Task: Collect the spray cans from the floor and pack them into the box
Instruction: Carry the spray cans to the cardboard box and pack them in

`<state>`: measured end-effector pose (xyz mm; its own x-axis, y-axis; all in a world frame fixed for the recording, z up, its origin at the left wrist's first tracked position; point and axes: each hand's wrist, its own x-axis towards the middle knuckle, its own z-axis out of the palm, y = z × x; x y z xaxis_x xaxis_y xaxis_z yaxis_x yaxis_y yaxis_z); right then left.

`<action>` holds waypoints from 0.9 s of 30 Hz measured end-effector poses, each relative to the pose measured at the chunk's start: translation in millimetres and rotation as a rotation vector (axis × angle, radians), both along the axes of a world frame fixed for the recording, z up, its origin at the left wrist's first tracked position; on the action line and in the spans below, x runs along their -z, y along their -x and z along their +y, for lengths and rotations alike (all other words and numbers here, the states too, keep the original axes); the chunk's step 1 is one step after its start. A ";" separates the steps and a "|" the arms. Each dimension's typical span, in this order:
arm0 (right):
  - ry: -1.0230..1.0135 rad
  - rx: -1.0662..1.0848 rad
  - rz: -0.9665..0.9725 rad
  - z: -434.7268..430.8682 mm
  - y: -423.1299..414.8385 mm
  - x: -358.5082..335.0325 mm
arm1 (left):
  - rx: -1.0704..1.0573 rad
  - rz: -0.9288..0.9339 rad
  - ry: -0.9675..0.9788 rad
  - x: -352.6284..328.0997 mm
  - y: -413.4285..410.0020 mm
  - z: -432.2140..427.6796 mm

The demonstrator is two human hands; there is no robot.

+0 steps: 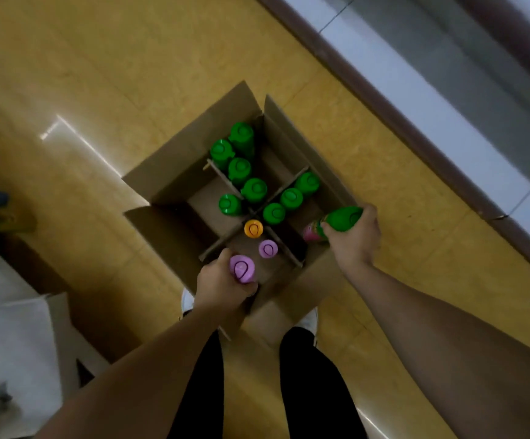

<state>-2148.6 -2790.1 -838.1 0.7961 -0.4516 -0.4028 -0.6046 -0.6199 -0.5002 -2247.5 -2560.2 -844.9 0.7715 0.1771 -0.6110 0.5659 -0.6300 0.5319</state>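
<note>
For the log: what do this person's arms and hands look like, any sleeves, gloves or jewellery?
The left hand and right hand are bare: no gloves, and no rings or watch that I can see. Both forearms show no sleeves up to the frame edge. Below are black trousers and white shoes.

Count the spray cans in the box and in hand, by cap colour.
green-capped cans: 9 (8 in the box, 1 in the right hand)
purple-capped cans: 2 (1 in the box, 1 in the left hand)
orange-capped can: 1 (in the box)
Total: 12
</note>
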 end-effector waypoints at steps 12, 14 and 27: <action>-0.033 -0.108 0.066 -2.5 -10.7 114.7 | -0.195 0.039 0.128 122.8 41.0 -49.6; -0.047 -0.139 0.078 -0.7 -8.3 124.3 | -0.248 0.087 0.144 134.2 41.5 -56.2; -0.146 -0.099 0.076 30.5 8.2 168.6 | -0.461 0.172 0.154 175.7 26.8 -102.0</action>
